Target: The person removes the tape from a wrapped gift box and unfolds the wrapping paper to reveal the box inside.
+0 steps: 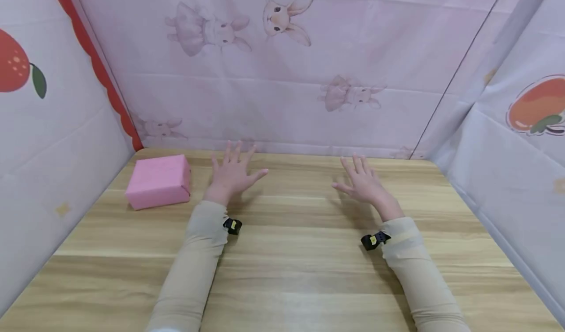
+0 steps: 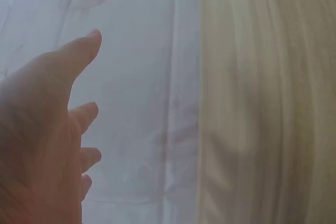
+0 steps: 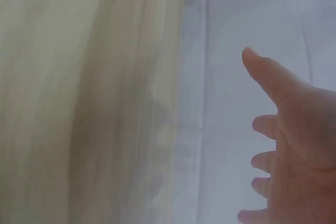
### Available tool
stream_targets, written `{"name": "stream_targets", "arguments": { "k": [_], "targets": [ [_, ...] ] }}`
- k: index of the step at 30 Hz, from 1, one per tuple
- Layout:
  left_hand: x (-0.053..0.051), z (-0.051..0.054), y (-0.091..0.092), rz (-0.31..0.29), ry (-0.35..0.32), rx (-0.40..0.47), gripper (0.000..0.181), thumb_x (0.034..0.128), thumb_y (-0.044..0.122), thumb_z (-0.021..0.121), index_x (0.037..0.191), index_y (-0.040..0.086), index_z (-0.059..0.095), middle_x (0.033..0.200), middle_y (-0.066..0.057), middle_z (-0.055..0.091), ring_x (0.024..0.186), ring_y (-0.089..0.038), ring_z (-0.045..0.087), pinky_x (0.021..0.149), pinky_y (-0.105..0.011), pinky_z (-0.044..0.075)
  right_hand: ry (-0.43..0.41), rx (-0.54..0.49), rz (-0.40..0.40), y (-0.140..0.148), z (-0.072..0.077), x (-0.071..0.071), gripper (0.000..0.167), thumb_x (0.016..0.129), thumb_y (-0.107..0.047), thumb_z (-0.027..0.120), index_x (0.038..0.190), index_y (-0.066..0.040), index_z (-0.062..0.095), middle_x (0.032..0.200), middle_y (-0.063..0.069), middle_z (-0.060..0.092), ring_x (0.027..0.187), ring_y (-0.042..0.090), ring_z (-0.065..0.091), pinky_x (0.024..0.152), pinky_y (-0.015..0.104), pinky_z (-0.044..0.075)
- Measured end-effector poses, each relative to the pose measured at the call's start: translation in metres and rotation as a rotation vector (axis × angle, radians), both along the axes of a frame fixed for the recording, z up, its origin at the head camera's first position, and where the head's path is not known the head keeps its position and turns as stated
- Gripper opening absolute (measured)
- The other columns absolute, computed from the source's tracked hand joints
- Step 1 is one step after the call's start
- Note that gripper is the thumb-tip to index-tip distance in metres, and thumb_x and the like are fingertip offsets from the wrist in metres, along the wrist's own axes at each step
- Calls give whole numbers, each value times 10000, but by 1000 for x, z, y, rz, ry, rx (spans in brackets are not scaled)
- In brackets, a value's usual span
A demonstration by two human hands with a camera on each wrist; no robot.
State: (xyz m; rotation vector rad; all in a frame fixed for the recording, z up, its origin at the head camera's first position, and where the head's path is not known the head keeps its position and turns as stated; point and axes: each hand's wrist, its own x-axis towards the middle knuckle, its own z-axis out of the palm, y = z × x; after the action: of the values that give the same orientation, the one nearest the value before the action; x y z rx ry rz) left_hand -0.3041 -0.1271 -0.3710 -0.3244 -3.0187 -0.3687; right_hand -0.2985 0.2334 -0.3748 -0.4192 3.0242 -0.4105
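Observation:
Both hands are spread over the far part of the wooden table [image 1: 291, 253], holding nothing. My left hand [image 1: 231, 175] has its fingers and thumb apart, just right of a pink box [image 1: 160, 181] and not touching it. To the right, my right hand [image 1: 364, 185] is likewise spread, with no object near it. In the left wrist view the left hand [image 2: 42, 124] shows its thumb and several fingertips against the pale backdrop. The right wrist view has the right hand [image 3: 304, 140] in a similar pose. Shadows fall on the wood below both hands.
A pale pink curtain [image 1: 282, 111] with rabbit prints rises along the table's far edge. White side panels with fruit prints, the left panel [image 1: 57, 140] and the right panel [image 1: 507, 175], flank the table. A small black device [image 1: 233, 226] sits at the left wrist, another black device [image 1: 374, 240] at the right.

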Motion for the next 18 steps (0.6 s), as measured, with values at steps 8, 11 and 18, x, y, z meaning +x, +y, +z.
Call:
{"name": "stream_targets", "arguments": {
  "k": [8,11,18],
  "targets": [
    [7,10,-7,-3,12,-17,821,896,760,343,1545,411,-19,1643,-66,-100,1493,-318,-211,1122,-686,-147,116,-23,63,-8,1,0,818,969,-492,522,1580,-188,71,1629,209,-32,1499,436,-45,1152,699,92],
    [11,13,-15,-11,35,-53,828,882,783,331,1548,415,5,1654,-68,-52,1509,-333,-161,1139,-701,-91,170,-29,88,-13,3,2,795,969,-492,524,1577,-186,114,1632,203,45,1503,428,28,1165,671,137],
    [28,20,-40,-37,80,-111,805,892,758,364,1554,405,71,1654,-106,52,1522,-366,-46,1115,-744,-63,250,-20,171,-33,10,10,739,970,-518,503,1556,-155,235,1628,158,160,1499,398,146,1168,641,198]
  ]
}}
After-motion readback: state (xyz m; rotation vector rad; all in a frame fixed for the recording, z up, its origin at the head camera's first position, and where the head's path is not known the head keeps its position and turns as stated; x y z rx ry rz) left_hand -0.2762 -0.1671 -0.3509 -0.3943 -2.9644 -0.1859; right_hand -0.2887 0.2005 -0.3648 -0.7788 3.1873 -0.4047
